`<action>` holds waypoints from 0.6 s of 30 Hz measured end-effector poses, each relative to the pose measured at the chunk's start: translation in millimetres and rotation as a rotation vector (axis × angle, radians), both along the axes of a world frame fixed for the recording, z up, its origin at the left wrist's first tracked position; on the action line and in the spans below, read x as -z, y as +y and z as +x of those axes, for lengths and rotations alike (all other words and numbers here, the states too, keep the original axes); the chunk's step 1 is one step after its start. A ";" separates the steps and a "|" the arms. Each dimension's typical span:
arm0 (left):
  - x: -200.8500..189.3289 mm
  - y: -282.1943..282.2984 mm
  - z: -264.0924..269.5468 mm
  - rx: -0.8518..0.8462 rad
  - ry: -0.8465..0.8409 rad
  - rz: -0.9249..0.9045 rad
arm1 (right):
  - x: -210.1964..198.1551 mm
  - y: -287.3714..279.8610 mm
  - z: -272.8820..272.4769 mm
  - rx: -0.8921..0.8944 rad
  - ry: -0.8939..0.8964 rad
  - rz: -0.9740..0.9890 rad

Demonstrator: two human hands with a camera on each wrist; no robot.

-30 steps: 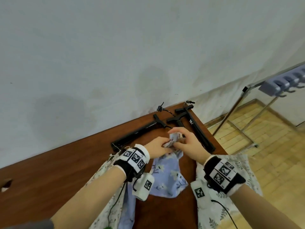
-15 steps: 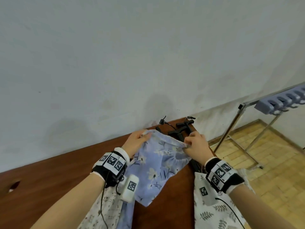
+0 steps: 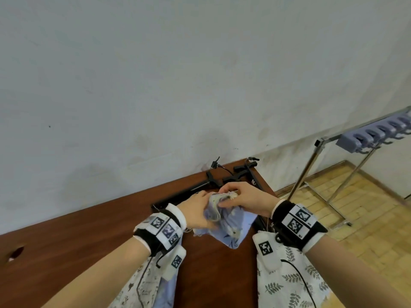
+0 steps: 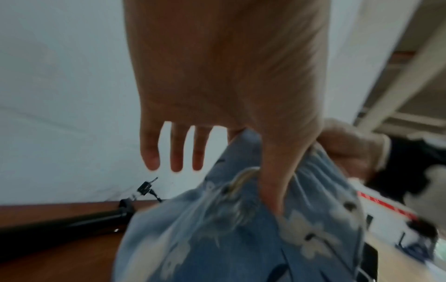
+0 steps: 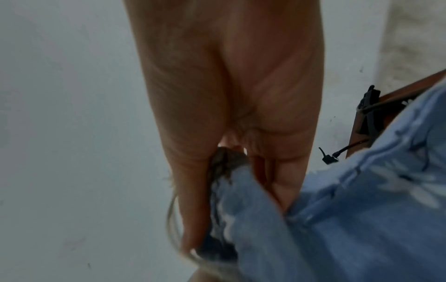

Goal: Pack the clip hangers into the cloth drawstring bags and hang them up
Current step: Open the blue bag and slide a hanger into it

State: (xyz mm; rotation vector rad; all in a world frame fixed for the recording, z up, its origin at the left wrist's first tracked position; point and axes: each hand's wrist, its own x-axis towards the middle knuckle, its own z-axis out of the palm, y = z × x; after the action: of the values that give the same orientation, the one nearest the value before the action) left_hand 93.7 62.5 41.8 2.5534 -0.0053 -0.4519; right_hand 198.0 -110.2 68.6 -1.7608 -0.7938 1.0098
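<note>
I hold a light blue floral drawstring bag (image 3: 229, 221) with both hands above the brown table (image 3: 77, 241), its mouth gathered into a bunch. My left hand (image 3: 198, 210) pinches the bag's rim (image 4: 241, 229) between thumb and forefinger; its other three fingers (image 4: 176, 152) stick out straight. My right hand (image 3: 242, 197) pinches the bunched mouth and pale cord (image 5: 224, 190) from the other side. Black clip hangers (image 3: 242, 172) lie on the table just beyond my hands, against the wall. I cannot see inside the bag.
Two white leaf-print bags lie at the table's near edge, one under my right wrist (image 3: 289, 283) and one under my left forearm (image 3: 144, 285). A metal rack (image 3: 311, 170) with a row of blue hooks (image 3: 373, 134) stands on the wooden floor to the right.
Half a second ago the bag's mouth was stretched wide between my hands. They have come together and the mouth is bunched between them, lower over the table.
</note>
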 end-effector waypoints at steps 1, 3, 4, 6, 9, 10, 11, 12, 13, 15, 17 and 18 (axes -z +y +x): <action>-2.9 -7.8 5.6 0.017 -0.040 0.083 | -1.7 1.4 1.0 -0.017 0.013 0.010; -4.8 -14.0 16.6 -0.064 -0.155 0.034 | -4.9 -0.8 7.7 -0.001 -0.006 0.031; -5.3 -12.5 20.4 -0.165 -0.227 -0.066 | -6.5 -3.7 12.4 0.023 -0.022 0.037; -5.8 -2.0 25.9 -0.368 -0.300 -0.239 | -9.2 -12.2 22.8 0.064 -0.068 0.001; -10.8 18.6 23.7 -0.439 -0.310 -0.305 | -4.7 -23.8 35.6 0.222 -0.183 -0.087; -13.3 22.7 21.1 -0.399 -0.336 -0.281 | -0.6 -25.5 39.4 0.306 -0.234 -0.103; -17.5 24.0 15.1 -0.345 -0.380 -0.260 | 5.3 -26.0 42.9 0.400 -0.288 -0.119; -21.0 25.1 9.3 -0.293 -0.422 -0.249 | 10.8 -25.9 46.5 0.493 -0.327 -0.133; -22.3 25.5 1.6 -0.245 -0.464 -0.248 | 16.1 -26.0 49.2 0.570 -0.345 -0.136; -18.3 29.4 -15.4 -0.157 -0.480 -0.244 | 23.3 -27.1 53.8 0.682 -0.367 -0.148; -6.6 36.7 -30.6 -0.062 -0.310 -0.171 | 28.5 -28.1 58.6 0.753 -0.415 -0.156; 1.0 39.7 -38.2 -0.012 -0.174 -0.111 | 29.9 -27.6 59.9 0.775 -0.437 -0.156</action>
State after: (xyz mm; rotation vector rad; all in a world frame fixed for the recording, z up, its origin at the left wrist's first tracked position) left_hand 55.5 102.2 40.8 2.4736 -0.0766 -0.2167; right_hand 257.9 -137.8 38.7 -2.1946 -0.2199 0.1716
